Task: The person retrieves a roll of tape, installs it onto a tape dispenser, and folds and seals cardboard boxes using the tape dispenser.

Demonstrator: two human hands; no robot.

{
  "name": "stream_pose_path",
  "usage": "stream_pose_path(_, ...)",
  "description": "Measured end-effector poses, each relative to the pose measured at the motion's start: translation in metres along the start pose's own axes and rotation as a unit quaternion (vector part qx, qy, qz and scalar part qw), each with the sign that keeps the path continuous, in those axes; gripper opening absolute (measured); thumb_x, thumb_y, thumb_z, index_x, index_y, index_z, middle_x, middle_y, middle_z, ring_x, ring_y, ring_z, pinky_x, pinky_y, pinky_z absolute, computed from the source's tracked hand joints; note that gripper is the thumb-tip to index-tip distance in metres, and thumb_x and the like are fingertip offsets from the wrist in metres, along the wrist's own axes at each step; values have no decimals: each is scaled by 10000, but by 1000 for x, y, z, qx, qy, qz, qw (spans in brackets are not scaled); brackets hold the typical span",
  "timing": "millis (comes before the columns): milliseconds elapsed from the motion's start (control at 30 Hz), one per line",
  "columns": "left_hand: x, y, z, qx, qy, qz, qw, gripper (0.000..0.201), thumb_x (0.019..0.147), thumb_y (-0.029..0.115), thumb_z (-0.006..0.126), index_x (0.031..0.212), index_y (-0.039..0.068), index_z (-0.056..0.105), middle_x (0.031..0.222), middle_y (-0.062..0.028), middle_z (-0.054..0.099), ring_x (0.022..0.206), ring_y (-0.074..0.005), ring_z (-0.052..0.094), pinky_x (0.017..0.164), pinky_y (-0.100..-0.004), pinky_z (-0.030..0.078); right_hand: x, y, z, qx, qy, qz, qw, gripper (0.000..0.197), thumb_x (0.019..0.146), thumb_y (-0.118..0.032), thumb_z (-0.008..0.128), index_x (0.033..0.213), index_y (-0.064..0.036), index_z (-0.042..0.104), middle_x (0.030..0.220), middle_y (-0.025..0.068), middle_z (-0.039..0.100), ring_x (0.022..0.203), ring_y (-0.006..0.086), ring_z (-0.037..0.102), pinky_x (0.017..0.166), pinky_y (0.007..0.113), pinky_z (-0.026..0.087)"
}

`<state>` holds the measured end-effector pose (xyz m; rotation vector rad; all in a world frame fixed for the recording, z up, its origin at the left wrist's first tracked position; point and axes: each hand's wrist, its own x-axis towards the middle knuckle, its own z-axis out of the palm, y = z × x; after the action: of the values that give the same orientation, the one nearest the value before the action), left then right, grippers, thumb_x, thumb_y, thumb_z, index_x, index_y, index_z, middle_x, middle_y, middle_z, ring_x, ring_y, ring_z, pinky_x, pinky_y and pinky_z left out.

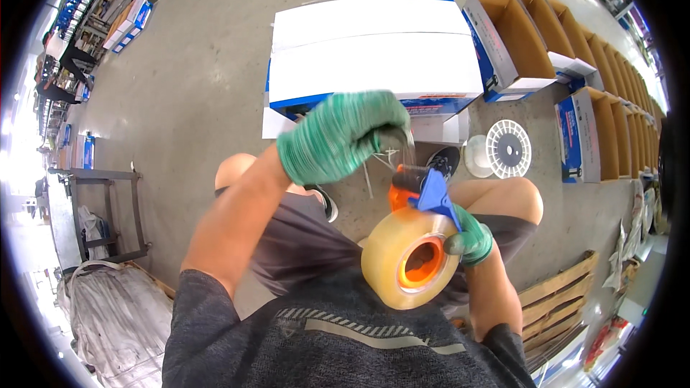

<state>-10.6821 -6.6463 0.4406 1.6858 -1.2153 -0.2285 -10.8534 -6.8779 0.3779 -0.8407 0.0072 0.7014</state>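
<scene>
The floor (180, 86) lies open in a broad stretch to the left of the white box (374, 57), reaching to the metal frame (134, 208) at the far left. On the right there is little room: the box's right edge stands just beside the open boxes (521, 29), which run back in 2 rows, and a white spool (509, 149) sits between them and the right knee (523, 201). A pallet (560, 302) lies further back on that side. The box's near edge, blue beneath the white top, passes behind the left hand (345, 133) in this view; I cannot tell whether they touch.

The tape gun (433, 194) is over the lap, between the 2 knees, nearer the right. Its head, with a dark roller and a blue plate, points away from the body toward the box. Its long axis runs from the clear roll (384, 266) near the shirt forward to that head. The roll's open side faces up and a little right.

The right hand (473, 238) grasps the tape gun from the right side, thumb on the roll's edge. The left hand's fingers are curled inward beside a thin clear strip (410, 145) just beyond the head; whether they pinch it I cannot tell.
</scene>
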Motion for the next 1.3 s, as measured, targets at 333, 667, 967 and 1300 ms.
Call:
stream_pose_path(333,12,12,-67,-29,-81,90,992,191,853,-1,630,1040,38,638,900,-71,571,822,-191,583,710,-314,482,-8,-57,-8,-176,-43,-68,981,1217,580,-525,906,1448,97,321,1385,208,510,1259,275,521,1074,409,378)
stream_pose_path(667,-63,42,-55,222,-14,84,971,349,754,15,677,1082,136,675,899,-103,706,628,-233,672,534,-306,509,6,-143,21,-501,-74,-10,862,978,673,-429,876,1393,72,443,1305,192,595,1147,242,597,993,380,460)
stream_pose_path(967,-65,47,-37,77,31,-64,995,339,754,115,796,1059,49,663,866,-107,728,637,-178,670,594,-271,537,14,-145,33,-573,-12,-4,819,789,723,-250,814,1397,-15,477,1234,180,630,1091,275,624,979,376,472)
stream_pose_path(1300,-66,32,-19,174,243,-117,947,172,891,-50,621,1035,41,597,869,-47,637,657,-100,565,598,-243,476,40,-160,65,-616,12,31,787,710,728,-152,711,1396,-47,492,1112,209,671,995,300,678,903,380,525)
